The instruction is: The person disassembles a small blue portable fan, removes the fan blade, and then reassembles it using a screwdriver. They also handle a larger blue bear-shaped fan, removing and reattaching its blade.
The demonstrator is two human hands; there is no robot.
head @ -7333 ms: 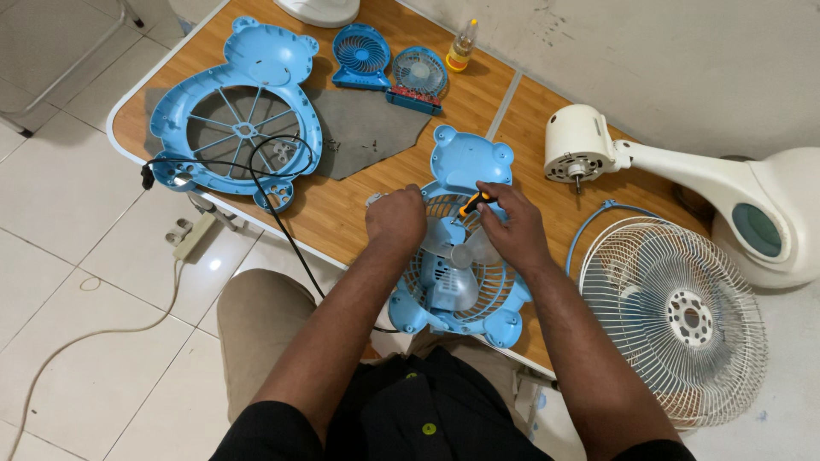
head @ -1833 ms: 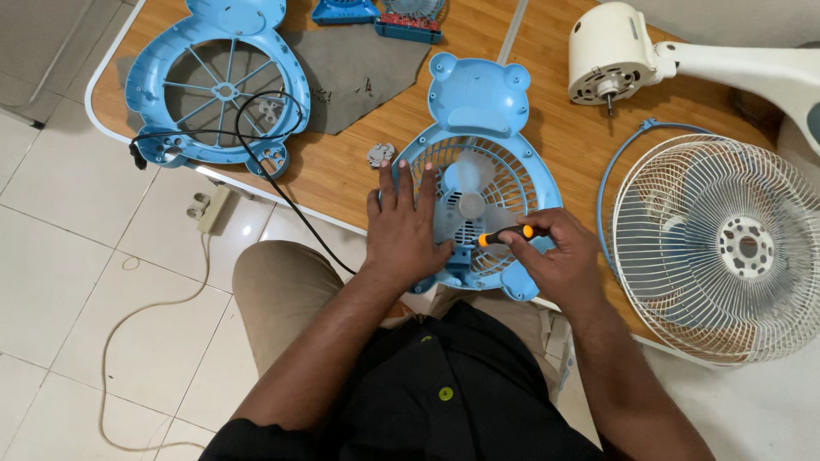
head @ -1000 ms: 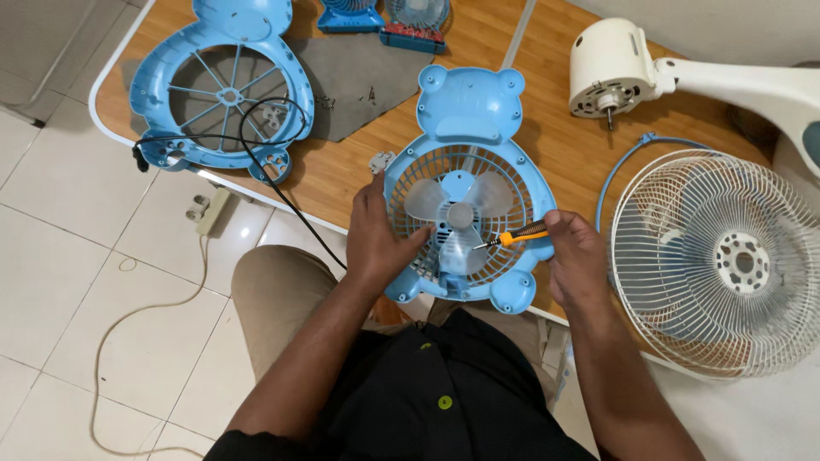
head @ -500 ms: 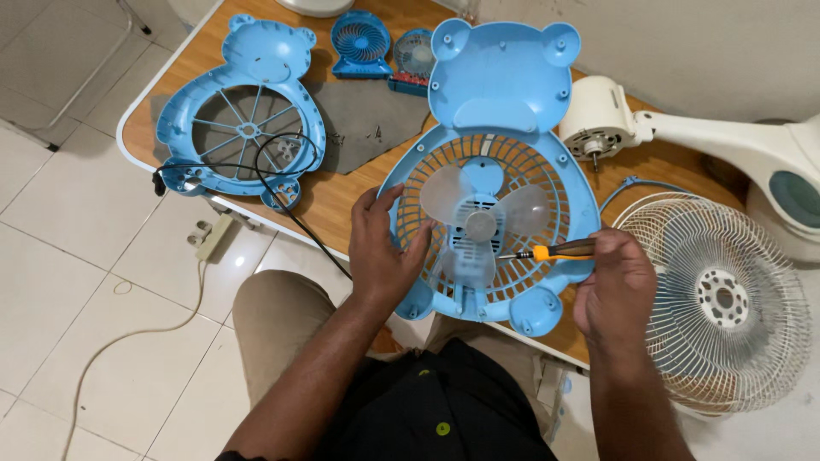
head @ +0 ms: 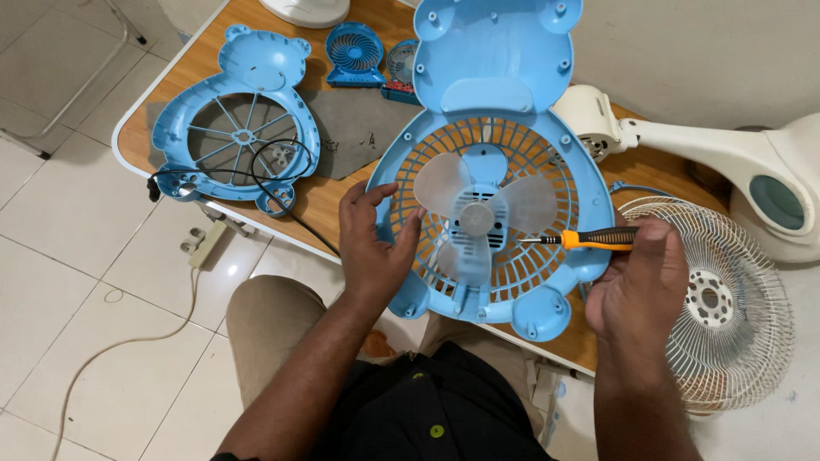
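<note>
behind l hand [head: 371, 248]: fan housing [head: 495, 94] edge, partly

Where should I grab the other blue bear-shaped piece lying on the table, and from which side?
Probably by the bear-shaped front grille's thick outer rim at the head end, coming from above on the side away from the black cord. The rim looks solid there, while the middle is thin spokes around open gaps, and the cord loops across the lower part near the feet.

Bare forearms, black shirt, tan trousers.
</note>
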